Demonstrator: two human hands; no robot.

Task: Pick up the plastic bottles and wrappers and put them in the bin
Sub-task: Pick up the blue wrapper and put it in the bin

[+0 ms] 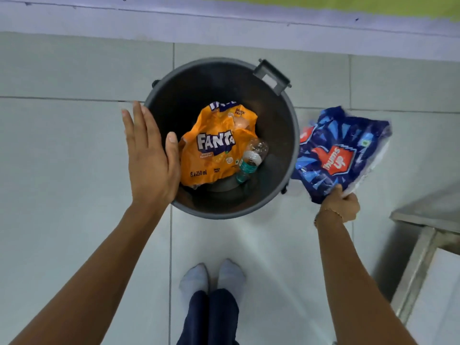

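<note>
Left forearm: nearest the lens, it runs up from the lower left corner to my left hand [149, 155].
Left hand: flat and spread, palm down, fingers [135, 128] loose and gripping nothing; it overlaps the left rim of the round dark grey plastic bin [295, 145].
Right hand: my right hand [341, 205] is off to the right of the bin, with a thin bracelet [328, 212] at the wrist.
Right fingers: pinched on the lower corner of the crumpled blue Thums Up plastic wrapper [341, 153].
Blue wrapper: raised in the air just beside the bin's right rim, outside the bin; its upper edges are blurred.
Bin: stands on the pale grey tiled floor [62, 158] near the wall, with a dark handle [272, 75] at its upper right rim.
Inside the bin: a crumpled orange Fanta plastic wrapper [216, 145] lies on the left side, printed 8 x 250 ml.
Bottle: a clear plastic bottle with a green label [251, 160] lies tilted against the orange wrapper's right edge, down in the bin.
Feet: my pale socks [211, 277] and dark trouser legs [211, 317] stand on the floor just short of the bin.
Right edge: a metal frame leg [418, 267] stands on the floor, well apart from the bin.
</note>
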